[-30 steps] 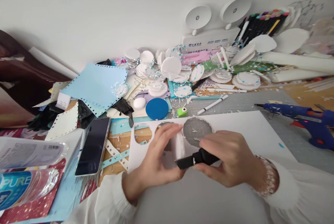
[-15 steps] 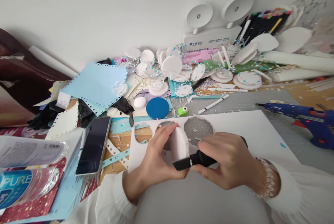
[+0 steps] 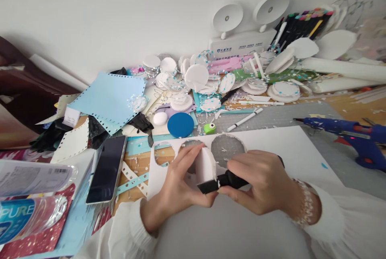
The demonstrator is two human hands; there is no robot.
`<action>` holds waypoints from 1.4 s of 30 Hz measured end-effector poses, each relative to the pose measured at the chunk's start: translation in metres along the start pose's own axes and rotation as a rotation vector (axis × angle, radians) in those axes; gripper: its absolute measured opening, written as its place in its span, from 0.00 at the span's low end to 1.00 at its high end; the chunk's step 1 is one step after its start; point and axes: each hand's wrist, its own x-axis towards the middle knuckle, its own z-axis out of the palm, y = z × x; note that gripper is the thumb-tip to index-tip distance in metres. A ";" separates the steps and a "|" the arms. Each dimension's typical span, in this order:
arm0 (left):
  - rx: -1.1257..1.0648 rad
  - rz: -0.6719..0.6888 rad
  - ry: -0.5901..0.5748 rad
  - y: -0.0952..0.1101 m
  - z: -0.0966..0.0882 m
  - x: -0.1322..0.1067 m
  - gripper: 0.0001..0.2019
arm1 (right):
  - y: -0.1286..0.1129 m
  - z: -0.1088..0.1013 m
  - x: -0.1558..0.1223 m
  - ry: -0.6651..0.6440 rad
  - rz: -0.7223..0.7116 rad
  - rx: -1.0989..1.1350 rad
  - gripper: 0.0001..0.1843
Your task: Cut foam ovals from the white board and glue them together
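My left hand [image 3: 177, 182] grips a white foam disc [image 3: 206, 165] by its edges, tilted up on its side above the board. In my right hand [image 3: 256, 182] is a black-handled craft knife [image 3: 230, 179], fingers wrapped round the handle. Its dark flat blade lies against the disc's near edge, where small white shavings cling. Beneath both hands is a white foam board [image 3: 280, 142] with several round holes cut along its far left side. A blue round disc [image 3: 180, 125] lies just beyond the board, beside a white egg-shaped piece [image 3: 160, 119].
A blue hot glue gun [image 3: 358, 138] lies at the right on the grey cutting mat [image 3: 319, 114]. On the left are a phone [image 3: 106, 169] and a water bottle [image 3: 33, 212]. Stacked white discs [image 3: 196, 76] crowd the back, with a green punch [image 3: 209, 128] and a pen [image 3: 245, 119] nearer.
The knife blade has shifted slightly up and left along the disc's edge. Both hands keep their grip, and the whole view has moved a little.
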 end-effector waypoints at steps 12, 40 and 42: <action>0.012 0.056 -0.007 -0.003 -0.001 -0.002 0.40 | -0.002 0.000 0.003 0.012 -0.006 0.014 0.21; 0.107 0.024 -0.146 0.001 -0.004 -0.003 0.41 | 0.000 -0.001 -0.003 0.092 -0.104 0.116 0.10; 0.085 0.008 -0.151 0.003 -0.004 -0.002 0.41 | 0.004 -0.003 -0.002 0.156 0.010 0.121 0.11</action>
